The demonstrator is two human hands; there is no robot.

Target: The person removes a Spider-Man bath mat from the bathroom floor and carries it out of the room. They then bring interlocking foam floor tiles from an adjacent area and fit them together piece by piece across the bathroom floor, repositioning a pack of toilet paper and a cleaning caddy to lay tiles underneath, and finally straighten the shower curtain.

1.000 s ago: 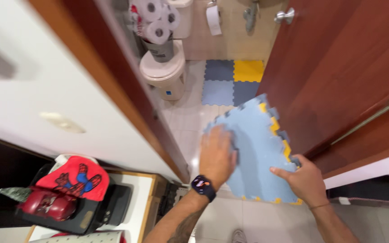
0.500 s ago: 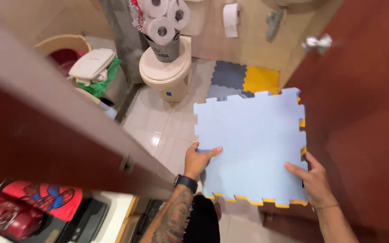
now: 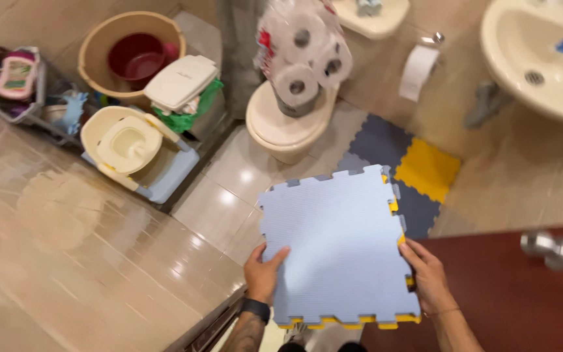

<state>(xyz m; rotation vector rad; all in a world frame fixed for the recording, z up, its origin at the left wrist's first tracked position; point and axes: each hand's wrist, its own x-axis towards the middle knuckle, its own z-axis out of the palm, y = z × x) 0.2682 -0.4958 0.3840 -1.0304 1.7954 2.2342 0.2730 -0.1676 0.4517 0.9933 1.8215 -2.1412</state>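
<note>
While both hands grip it, the light-blue foam mat stack (image 3: 340,248) hangs flat above the tiled floor (image 3: 99,248): left hand (image 3: 263,274) clamps the left edge, right hand (image 3: 429,277) the right edge. Toilet (image 3: 288,124) and grey-yellow floor mats (image 3: 405,163) lie beyond.

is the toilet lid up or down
Down. The toilet shows a flat closed cream lid, and a pack of toilet paper rolls seems to sit on top of it.
</note>
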